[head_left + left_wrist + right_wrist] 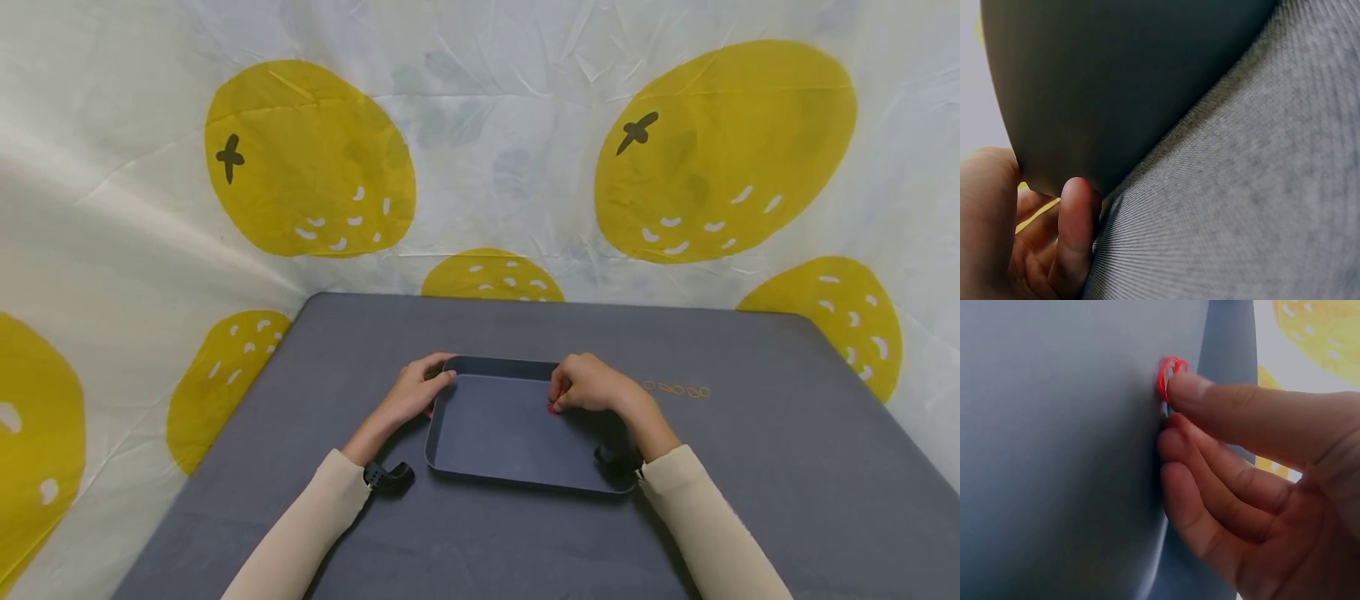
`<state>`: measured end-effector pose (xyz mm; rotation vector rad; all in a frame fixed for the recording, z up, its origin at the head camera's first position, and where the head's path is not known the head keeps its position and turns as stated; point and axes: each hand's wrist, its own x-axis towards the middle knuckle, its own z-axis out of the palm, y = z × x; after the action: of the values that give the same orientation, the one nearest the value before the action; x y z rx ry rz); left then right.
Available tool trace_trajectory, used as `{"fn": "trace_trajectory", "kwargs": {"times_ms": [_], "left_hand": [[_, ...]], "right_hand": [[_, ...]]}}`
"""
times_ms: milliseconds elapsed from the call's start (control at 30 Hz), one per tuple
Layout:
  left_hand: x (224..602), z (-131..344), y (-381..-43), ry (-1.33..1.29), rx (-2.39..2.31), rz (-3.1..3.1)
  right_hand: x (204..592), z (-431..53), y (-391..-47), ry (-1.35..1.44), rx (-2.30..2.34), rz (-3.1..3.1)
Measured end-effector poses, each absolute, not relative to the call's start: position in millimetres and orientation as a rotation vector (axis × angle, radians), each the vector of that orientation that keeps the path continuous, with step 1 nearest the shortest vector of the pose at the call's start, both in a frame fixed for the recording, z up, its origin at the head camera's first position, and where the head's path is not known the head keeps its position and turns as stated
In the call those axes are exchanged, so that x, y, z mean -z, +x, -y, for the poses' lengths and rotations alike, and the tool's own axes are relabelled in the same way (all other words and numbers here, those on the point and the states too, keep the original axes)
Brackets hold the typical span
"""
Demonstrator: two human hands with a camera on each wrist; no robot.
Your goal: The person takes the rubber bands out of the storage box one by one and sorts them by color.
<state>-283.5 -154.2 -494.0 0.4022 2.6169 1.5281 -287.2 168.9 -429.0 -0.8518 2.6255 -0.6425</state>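
A dark grey rectangular tray (510, 433) lies on the table in the head view. At its far left corner my left hand (416, 390) grips the rim, thumb on top and fingers along the outside. The left wrist view shows the tray's outer wall (1110, 81) with fingers (1075, 219) against it. Over the tray's right part, my right hand (592, 385) pinches a red rubber band (1171, 374) between thumb and index finger. The band shows as thin bunched loops, close to the tray's floor. The right hand's other fingers (1182, 494) curl beside the tray surface.
Several orange rubber bands (678, 390) lie in a row on the grey table (780, 467), right of the tray. A pale cloth (502, 167) with yellow fruit prints hangs behind the table's back edge and at the sides.
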Motion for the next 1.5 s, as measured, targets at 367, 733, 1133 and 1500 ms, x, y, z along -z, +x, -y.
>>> {"fn": "trace_trajectory", "kwargs": {"times_ms": [367, 733, 1133, 1500], "left_hand": [[490.4, 154.9, -283.4, 0.408, -1.564, -2.603], [492.4, 156.1, -284.6, 0.404, -1.537, -2.621], [495.6, 161.6, -284.8, 0.386, -1.555, -2.607], [456.7, 156.2, -264.9, 0.426, -1.526, -2.583]], "right_hand": [[425.0, -167.0, -286.3, -0.871, 0.656, -2.632], [398.1, -210.1, -277.5, -0.723, 0.825, -2.703], [410.0, -282.2, -281.1, -0.444, 0.787, -2.689], [420.6, -289.1, -286.7, -0.369, 0.746, -2.661]]}}
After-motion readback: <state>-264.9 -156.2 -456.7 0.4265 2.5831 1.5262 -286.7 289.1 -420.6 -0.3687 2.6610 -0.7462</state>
